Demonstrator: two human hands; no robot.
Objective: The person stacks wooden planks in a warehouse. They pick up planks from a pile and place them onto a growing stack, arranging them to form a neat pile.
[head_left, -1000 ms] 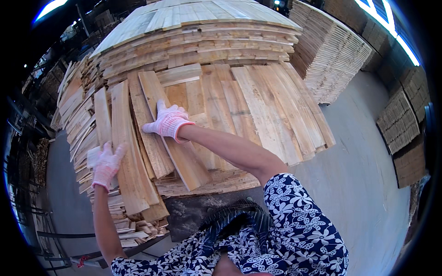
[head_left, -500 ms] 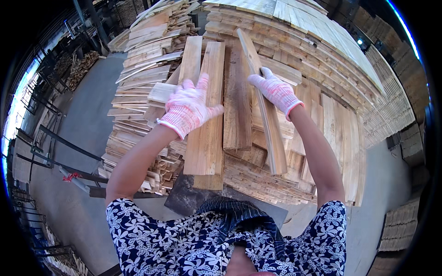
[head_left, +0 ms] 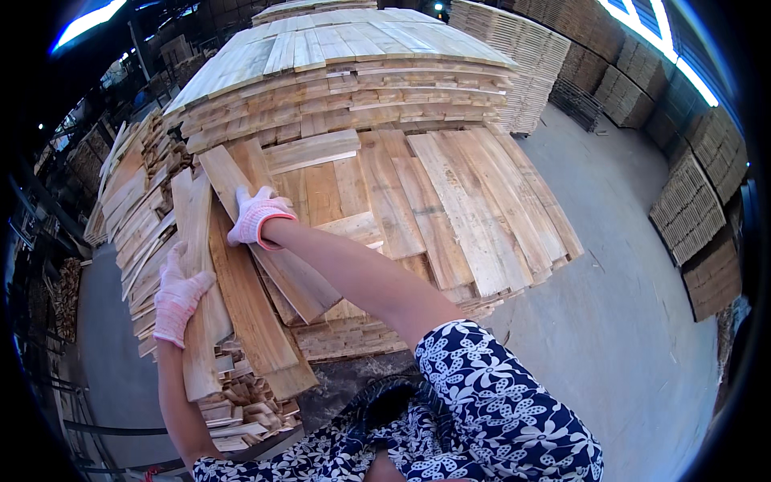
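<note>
Both my hands wear white-and-pink knitted gloves. My right hand (head_left: 261,217) reaches across to the left and is closed on a long wooden board (head_left: 293,277), which slants over the stack in front of me. My left hand (head_left: 181,301) grips another wooden board (head_left: 201,361) by its left edge, thumb over the top face; part of its fingers is hidden. Between the two lies a darker brown board (head_left: 253,321), with the end of one more board (head_left: 291,377) showing beneath it.
A layer of boards (head_left: 474,217) spreads to the right, and a taller board stack (head_left: 345,92) rises behind. Rough, uneven strips (head_left: 136,217) are piled at left. Short offcuts (head_left: 241,410) lie near me. Grey floor (head_left: 610,273) and more stacks (head_left: 695,209) are at right.
My view has swung right, so the stack appears further left. My right hand has brought its board down onto the stack. My left hand, formerly spread over boards, now grips one's left edge.
</note>
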